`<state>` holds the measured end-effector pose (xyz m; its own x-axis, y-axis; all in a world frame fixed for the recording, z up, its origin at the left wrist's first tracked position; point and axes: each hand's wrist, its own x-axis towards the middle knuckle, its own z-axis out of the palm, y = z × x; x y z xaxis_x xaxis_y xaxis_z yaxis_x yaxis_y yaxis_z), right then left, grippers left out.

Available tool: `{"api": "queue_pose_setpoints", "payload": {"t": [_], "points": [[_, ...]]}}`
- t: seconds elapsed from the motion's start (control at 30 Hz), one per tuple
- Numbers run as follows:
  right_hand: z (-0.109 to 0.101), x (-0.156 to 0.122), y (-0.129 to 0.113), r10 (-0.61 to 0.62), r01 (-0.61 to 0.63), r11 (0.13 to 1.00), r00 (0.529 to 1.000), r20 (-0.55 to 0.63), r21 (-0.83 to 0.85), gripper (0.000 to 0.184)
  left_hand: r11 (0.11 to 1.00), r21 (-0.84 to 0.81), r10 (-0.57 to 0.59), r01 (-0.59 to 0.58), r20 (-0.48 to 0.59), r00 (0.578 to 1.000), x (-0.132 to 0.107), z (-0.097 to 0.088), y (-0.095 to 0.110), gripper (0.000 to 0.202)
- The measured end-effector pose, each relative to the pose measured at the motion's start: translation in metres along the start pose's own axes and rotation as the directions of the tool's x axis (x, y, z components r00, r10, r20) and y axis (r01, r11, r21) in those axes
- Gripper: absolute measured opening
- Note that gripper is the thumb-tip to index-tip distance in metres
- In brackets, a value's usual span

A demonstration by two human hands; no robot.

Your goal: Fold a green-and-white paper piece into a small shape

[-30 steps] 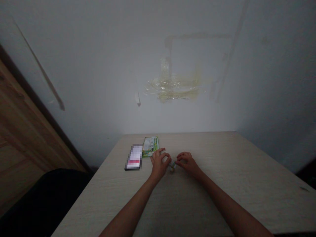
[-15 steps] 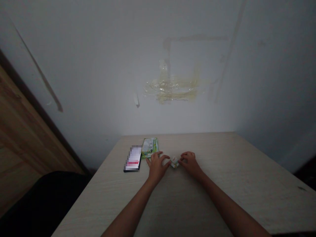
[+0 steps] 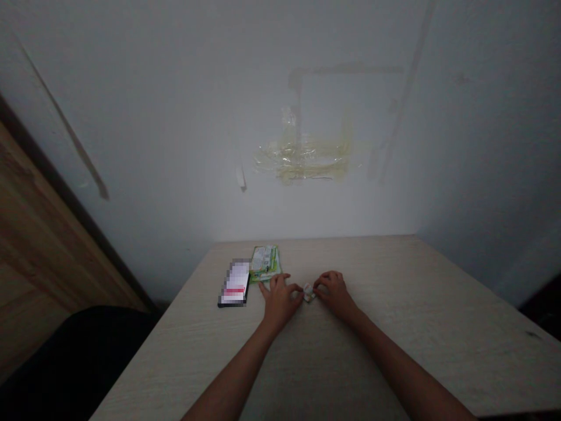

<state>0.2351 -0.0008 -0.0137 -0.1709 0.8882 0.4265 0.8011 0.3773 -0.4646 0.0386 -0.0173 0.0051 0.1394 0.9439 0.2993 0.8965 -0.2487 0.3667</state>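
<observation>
Between my two hands is a small, pale printed piece, apparently folded paper, on or just above the table. My left hand is closed in a pinch at its left edge, thumb and index finger together, the other fingers bent outward. From the right side, my right hand pinches the same piece, its fingers curled. The fingertips cover part of it, and its print is too small to read. Just beyond my left hand lie flat green and white printed packets, slightly overlapping.
A phone with a lit, blurred screen lies left of my left hand, against the packets. The pale wooden table meets a wall with old tape on it. A dark chair-like shape stands at the lower left.
Both hands have come slightly closer together, and the piece between them looks smaller and more folded. The phone and packets stay in place; the view has shifted slightly.
</observation>
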Motion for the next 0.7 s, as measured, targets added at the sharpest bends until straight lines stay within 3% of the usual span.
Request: {"api": "queue_pose_setpoints", "payload": {"t": [0.23, 0.7], "points": [[-0.001, 0.003, 0.010, -0.020, 0.017, 0.998, 0.999, 0.040, 0.067, 0.013, 0.998, 0.052, 0.027, -0.028, 0.007, 1.000, -0.001, 0.001, 0.003, 0.033], [-0.001, 0.004, 0.016, -0.075, 0.068, 0.989, 0.996, 0.051, 0.129, 0.011, 0.999, 0.045, -0.029, 0.028, 0.025, 0.999, 0.001, -0.003, 0.003, 0.025]]}}
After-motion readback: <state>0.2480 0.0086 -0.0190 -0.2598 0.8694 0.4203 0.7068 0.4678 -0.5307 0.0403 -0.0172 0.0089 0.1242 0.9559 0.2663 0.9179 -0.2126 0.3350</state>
